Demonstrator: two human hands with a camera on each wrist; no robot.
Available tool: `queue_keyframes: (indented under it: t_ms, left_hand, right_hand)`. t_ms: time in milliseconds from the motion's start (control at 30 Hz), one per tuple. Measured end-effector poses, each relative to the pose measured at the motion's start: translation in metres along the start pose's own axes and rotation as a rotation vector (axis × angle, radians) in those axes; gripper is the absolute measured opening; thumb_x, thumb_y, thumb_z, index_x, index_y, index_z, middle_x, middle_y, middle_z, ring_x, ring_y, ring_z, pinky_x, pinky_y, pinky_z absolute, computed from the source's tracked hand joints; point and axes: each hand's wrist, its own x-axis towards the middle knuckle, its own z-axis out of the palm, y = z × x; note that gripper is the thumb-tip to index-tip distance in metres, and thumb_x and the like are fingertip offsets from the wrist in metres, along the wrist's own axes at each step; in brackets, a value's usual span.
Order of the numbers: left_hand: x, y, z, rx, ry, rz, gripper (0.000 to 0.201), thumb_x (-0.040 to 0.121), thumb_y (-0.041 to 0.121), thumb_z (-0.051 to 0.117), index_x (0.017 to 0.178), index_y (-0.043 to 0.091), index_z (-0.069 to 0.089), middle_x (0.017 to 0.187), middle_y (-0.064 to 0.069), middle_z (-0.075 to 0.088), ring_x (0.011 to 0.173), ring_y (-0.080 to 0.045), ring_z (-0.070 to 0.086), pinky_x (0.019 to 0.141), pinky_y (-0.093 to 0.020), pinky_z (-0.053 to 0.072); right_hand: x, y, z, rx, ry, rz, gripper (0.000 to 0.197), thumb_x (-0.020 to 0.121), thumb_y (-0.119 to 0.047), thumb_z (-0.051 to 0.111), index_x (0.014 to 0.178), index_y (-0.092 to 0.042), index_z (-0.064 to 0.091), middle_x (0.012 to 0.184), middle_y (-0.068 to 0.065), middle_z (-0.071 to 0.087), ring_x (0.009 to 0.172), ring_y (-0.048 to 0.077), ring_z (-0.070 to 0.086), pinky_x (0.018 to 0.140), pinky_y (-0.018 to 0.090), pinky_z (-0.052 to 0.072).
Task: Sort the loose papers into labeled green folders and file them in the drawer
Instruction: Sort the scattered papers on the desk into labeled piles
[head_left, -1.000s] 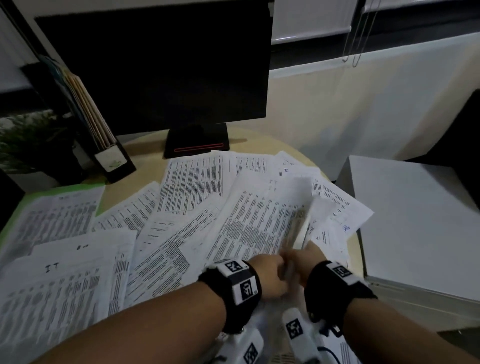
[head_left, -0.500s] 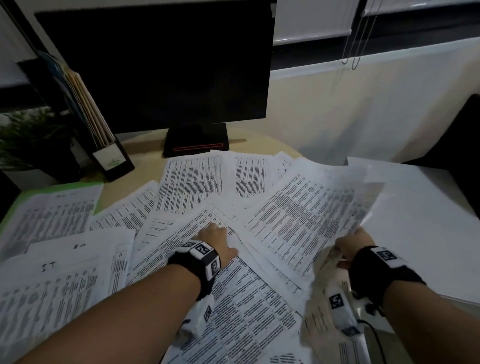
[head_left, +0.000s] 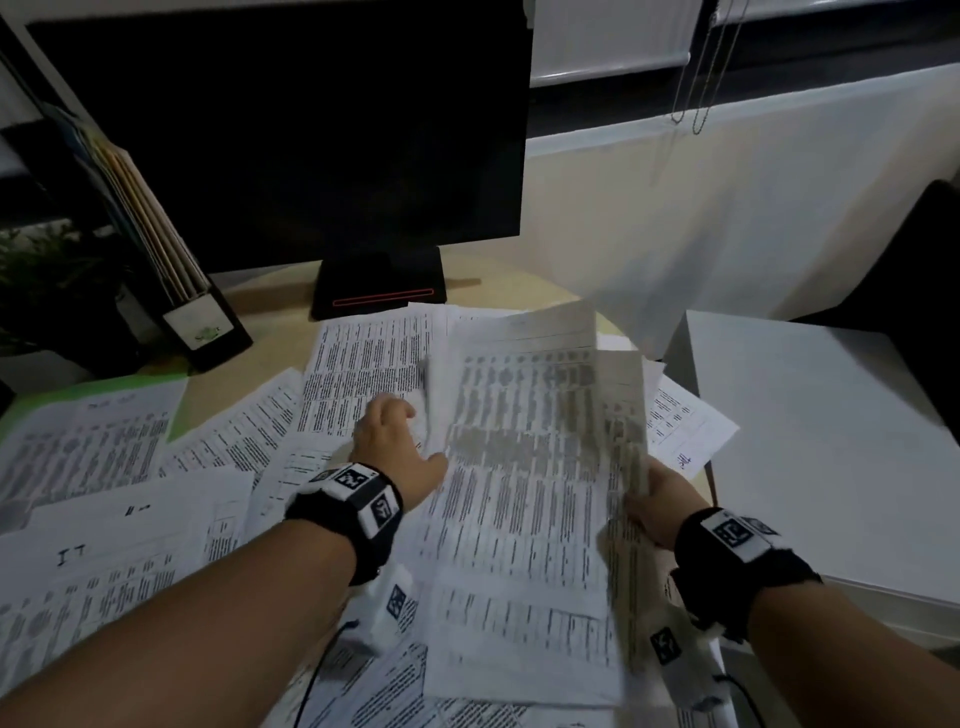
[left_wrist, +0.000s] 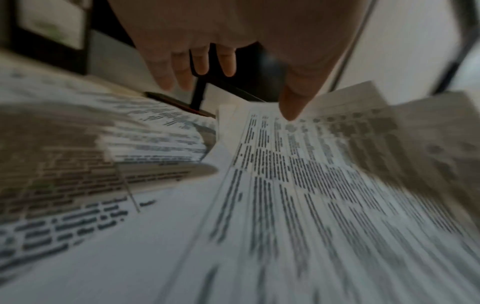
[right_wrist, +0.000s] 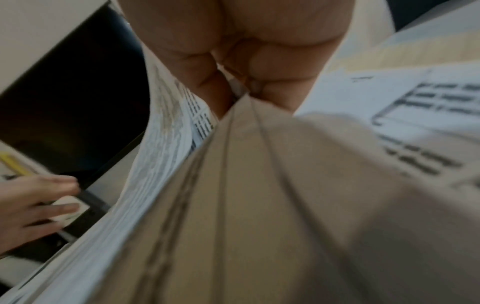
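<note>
The head view looks forward and steeply down from above the desk (head_left: 270, 358), taking in both forearms, the spread of printed papers (head_left: 358, 374), the dark monitor (head_left: 291, 135) behind them and a white cabinet top (head_left: 831, 441) on the right. The left wrist view sits low and very near the sheets, facing along the left hand (left_wrist: 233, 41) toward the monitor's stand (left_wrist: 198, 94). The right wrist view is nearer still, pressed close under the right hand (right_wrist: 246, 51), with lifted sheets (right_wrist: 259, 205) filling most of its picture. All three views share the papers and the monitor; the right wrist view also catches the left hand at its left edge.
</note>
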Motion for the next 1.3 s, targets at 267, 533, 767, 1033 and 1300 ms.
queue_keyframes:
  t_ms: [267,533,767,1033,1300]
  left_hand:
    - [-0.008,-0.034,-0.030,-0.582,-0.198,-0.356,0.072,0.085,0.023,0.071,0.143,0.006,0.031,0.135,-0.010,0.048,0.126,-0.032,0.046,0.100,-0.041,0.040]
    - [-0.017,-0.082,0.006,-0.699,-0.292,-0.320,0.075,0.070,-0.005,0.072,0.134,0.018,0.041,0.118,-0.007,0.064,0.107,-0.026,0.062,0.095,-0.048,0.050]
    - [-0.027,-0.109,0.023,-0.518,-0.215,-0.380,0.069,0.067,0.003,0.074,0.127,0.019,0.044,0.113,-0.002,0.066,0.100,-0.024,0.063,0.090,-0.038,0.051]
    - [-0.035,-0.104,0.023,-0.479,-0.162,-0.396,0.069,0.081,0.002,0.068,0.140,0.015,0.033,0.124,-0.009,0.058,0.106,-0.028,0.056,0.093,-0.035,0.045]
    - [-0.041,-0.108,0.033,-0.558,-0.096,-0.400,0.070,0.080,0.001,0.067,0.139,0.016,0.032,0.126,-0.009,0.056,0.110,-0.029,0.055,0.100,-0.045,0.045]
  right_hand:
    - [-0.020,-0.024,0.015,0.185,-0.034,-0.211,0.024,0.090,-0.001,0.051,0.085,-0.021,0.062,0.089,0.001,0.067,0.087,0.021,0.063,0.079,0.035,0.053]
    - [-0.001,-0.032,0.017,0.260,-0.003,-0.191,0.032,0.084,-0.001,0.061,0.104,-0.025,0.058,0.100,-0.002,0.065,0.080,0.012,0.060,0.073,0.026,0.049]
    - [0.025,-0.012,-0.022,-0.225,0.194,-0.019,0.068,0.084,-0.037,0.065,0.143,-0.018,0.037,0.146,0.004,0.039,0.130,0.026,0.041,0.109,0.038,0.033]
    - [0.033,-0.030,-0.004,-0.365,-0.089,0.016,0.037,0.075,-0.034,0.070,0.103,-0.011,0.063,0.105,0.005,0.065,0.093,0.019,0.063,0.079,0.029,0.052]
    - [-0.016,-0.038,0.038,-0.980,-0.148,-0.201,0.044,0.079,-0.045,0.060,0.117,-0.023,0.055,0.122,0.003,0.041,0.118,0.027,0.038,0.100,0.048,0.036]
